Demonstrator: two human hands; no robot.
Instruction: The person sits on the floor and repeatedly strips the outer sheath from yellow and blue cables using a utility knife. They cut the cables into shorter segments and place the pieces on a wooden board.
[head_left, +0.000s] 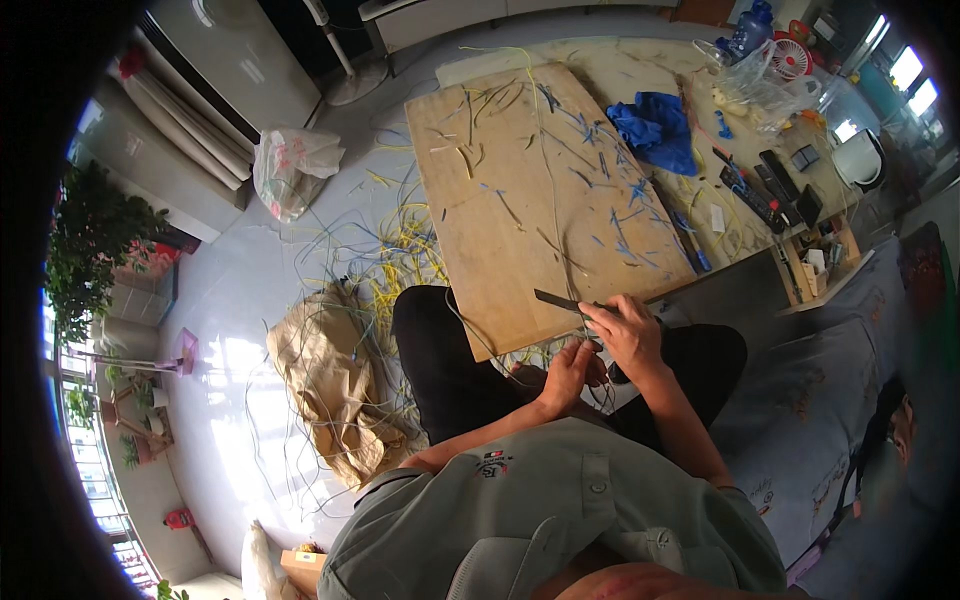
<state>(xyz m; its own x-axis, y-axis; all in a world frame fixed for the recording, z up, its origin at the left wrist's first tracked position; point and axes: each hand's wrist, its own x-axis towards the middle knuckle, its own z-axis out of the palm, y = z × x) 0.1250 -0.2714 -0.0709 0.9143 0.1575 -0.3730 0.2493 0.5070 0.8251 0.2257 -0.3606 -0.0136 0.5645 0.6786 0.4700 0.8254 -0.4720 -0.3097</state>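
My right hand grips a dark-bladed knife over the near edge of a wooden board. The blade points left, and my fingers cover most of the handle. Just below it, my left hand pinches a thin grey wire at the board's edge. More thin strands hang beneath my left fingers. A long pale wire runs up the board from near my hands. Scraps of blue insulation and dark sheathing strips lie scattered across the board.
Tangled yellow and grey wires cover the floor left of the board, beside a brown sack. A blue cloth rests at the board's right edge. Past it are a remote control, an open drawer and a plastic bag.
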